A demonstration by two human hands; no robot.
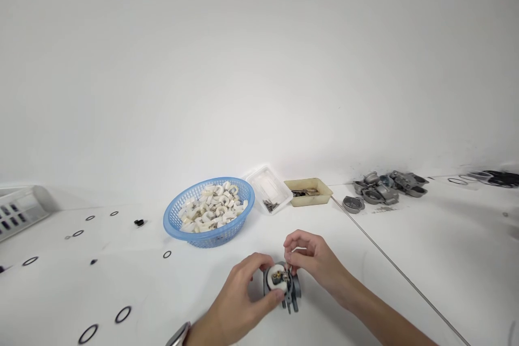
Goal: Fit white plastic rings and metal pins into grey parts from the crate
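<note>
My left hand (247,294) grips a grey metal carburetor (295,293) from its left side, thumb in front and fingers behind. Set in the carburetor's upturned face is a white ring-like float (272,283) with brass parts (278,277) at its centre. On the right side, my right hand (312,257) pinches something thin and metallic, perhaps a pin, against the float's hinge area. Its fingertips partly hide that small piece.
Behind the hands stand a blue basket (172,231) of white floats, a clear tray (267,184) with small pins, and a yellowish tray (314,201). Grey metal castings (385,189) lie at back right, near a long thin rod (397,267). Black rings (123,314) are scattered left.
</note>
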